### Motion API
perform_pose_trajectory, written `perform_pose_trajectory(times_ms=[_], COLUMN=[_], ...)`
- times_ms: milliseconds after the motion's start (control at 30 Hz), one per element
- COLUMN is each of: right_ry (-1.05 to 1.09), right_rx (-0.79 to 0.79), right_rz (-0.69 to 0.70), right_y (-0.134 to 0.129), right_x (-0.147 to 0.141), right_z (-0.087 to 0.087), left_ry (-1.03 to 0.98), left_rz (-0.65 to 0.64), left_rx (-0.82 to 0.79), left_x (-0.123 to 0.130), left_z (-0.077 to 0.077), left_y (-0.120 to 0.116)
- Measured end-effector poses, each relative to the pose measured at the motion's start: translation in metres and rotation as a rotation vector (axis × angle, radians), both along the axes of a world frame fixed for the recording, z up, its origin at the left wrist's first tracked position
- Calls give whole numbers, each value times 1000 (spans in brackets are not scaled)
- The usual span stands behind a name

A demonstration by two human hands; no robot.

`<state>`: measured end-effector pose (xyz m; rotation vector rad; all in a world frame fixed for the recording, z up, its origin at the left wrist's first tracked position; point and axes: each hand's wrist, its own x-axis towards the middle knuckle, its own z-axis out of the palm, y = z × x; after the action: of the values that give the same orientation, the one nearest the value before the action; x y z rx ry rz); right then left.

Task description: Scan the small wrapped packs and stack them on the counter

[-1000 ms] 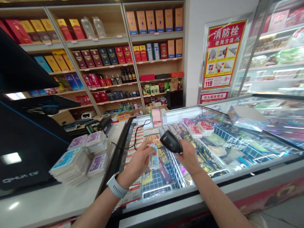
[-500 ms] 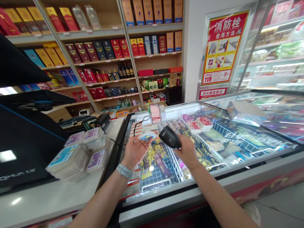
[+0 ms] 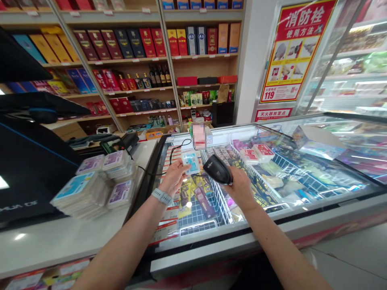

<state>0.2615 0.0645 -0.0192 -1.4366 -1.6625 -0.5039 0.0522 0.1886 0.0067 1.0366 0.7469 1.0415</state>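
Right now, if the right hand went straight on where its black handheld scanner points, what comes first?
Probably the clear, flat plastic case with blue print, held in the left hand, though depth is unclear.

I work in bright light; white glare dots the countertop (image 3: 19, 237) at eight o'clock and the chest freezer's glass lid (image 3: 189, 204) at six. Refrigerated shelves (image 3: 356, 74) toward two o'clock look smeared.

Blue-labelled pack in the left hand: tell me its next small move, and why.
Probably a slight turn of the blue-labelled pack by the left hand, bringing another side towards the black scanner. The right hand holds the scanner with its head just beside the pack, while the blue label faces the camera and no barcode can be made out.
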Motion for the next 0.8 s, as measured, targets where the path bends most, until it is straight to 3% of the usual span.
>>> perform_pose_trajectory(times_ms=[333, 800], right_ry=[-76, -94], right_rx=[-84, -100], right_rz=[52, 49], right_y=[2, 5], right_x=[-5, -5], right_z=[-2, -4], left_ry=[20, -53], left_rz=[-14, 112], left_rx=[153, 262], left_x=[-15, -15], left_z=[6, -6], left_y=[-2, 2])
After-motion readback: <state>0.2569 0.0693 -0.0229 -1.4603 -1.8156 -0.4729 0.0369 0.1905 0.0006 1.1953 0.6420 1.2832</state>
